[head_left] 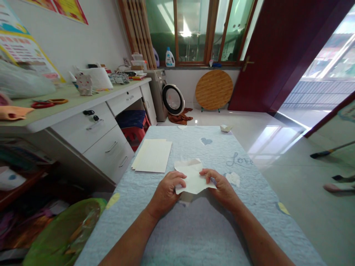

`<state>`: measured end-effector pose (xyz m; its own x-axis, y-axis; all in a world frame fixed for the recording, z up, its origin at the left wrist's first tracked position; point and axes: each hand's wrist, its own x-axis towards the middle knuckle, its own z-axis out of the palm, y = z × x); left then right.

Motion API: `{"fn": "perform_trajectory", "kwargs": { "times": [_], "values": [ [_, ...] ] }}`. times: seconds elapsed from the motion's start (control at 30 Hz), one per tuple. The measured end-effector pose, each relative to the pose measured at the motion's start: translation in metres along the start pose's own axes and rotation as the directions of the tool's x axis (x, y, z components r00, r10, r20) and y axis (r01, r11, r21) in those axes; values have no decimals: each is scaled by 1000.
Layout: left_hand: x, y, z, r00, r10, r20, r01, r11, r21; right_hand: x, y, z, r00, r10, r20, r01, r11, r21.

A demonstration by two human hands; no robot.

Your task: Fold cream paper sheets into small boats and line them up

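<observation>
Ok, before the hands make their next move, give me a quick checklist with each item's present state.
1. Left hand grips the white paper at its left side: ok.
2. Right hand grips it at its right side: ok.
3. White paper lies flat with straight edges: not ok; it is bent, with uneven edges.
4. Stack of sheets is apart from both hands: ok; it lies beyond the left hand on the tablecloth.
5. Fingers beneath the paper are well placed: cannot tell; the paper hides them.
</observation>
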<state>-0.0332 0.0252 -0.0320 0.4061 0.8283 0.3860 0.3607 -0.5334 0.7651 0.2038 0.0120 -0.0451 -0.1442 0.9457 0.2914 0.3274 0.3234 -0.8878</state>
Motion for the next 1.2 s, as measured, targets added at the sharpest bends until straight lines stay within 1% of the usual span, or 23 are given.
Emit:
{"fn": "perform_trajectory", "kwargs": {
  "times": [0.13, 0.23, 0.27, 0.37, 0.43, 0.5, 0.57, 0.63, 0.7, 0.8, 0.9, 1.03, 1.13, 1.17, 1.2],
  "values": [
    [-2, 3, -2, 997, -81, 20, 82, 995, -50, -1, 1, 0, 999, -8, 49, 9, 1000, -12],
    [-4, 8, -5, 986, -164, 19, 165, 980, -109, 1, -3, 0, 998, -25, 52, 27, 999, -42],
    [-4, 9, -5, 983, -184, -5, 182, 974, -138, 1, -5, -1, 999, -32, 44, 34, 998, -46],
    [-3, 8, -7, 961, -246, -125, 213, 950, -227, 1, -10, -1, 1000, -16, 10, 16, 1000, -16],
    [-2, 5, -8, 946, -284, -156, 235, 932, -275, 1, -11, 0, 1000, 24, -2, -24, 999, 37],
    [-1, 2, -9, 941, -308, -141, 251, 914, -318, 0, -11, 2, 998, 62, 13, -63, 989, 133],
    [0, 1, -9, 938, -328, -115, 267, 891, -368, 0, -13, 5, 995, 98, 37, -104, 959, 264],
    [0, 4, -7, 928, -365, -74, 296, 843, -450, 0, -15, 7, 989, 140, 56, -151, 913, 378],
    [1, 10, -4, 916, -400, -37, 316, 774, -549, 1, -19, 8, 981, 183, 64, -192, 876, 442],
    [3, 17, -1, 907, -419, -52, 299, 724, -621, 1, -23, 9, 971, 228, 71, -234, 849, 473],
    [4, 18, 1, 906, -417, -74, 282, 725, -628, 1, -25, 10, 964, 253, 78, -258, 835, 486],
    [4, 15, 3, 909, -412, -57, 288, 721, -630, 0, -22, 11, 962, 262, 74, -264, 831, 489],
    [2, 11, 3, 912, -409, -32, 300, 717, -629, 0, -17, 11, 973, 222, 62, -226, 867, 445],
    [2, 10, 2, 916, -399, -37, 297, 737, -607, 0, -15, 10, 980, 193, 40, -192, 888, 417],
    [1, 9, 1, 923, -378, -67, 277, 778, -564, 0, -14, 9, 988, 155, 7, -146, 913, 380]
  ]
}}
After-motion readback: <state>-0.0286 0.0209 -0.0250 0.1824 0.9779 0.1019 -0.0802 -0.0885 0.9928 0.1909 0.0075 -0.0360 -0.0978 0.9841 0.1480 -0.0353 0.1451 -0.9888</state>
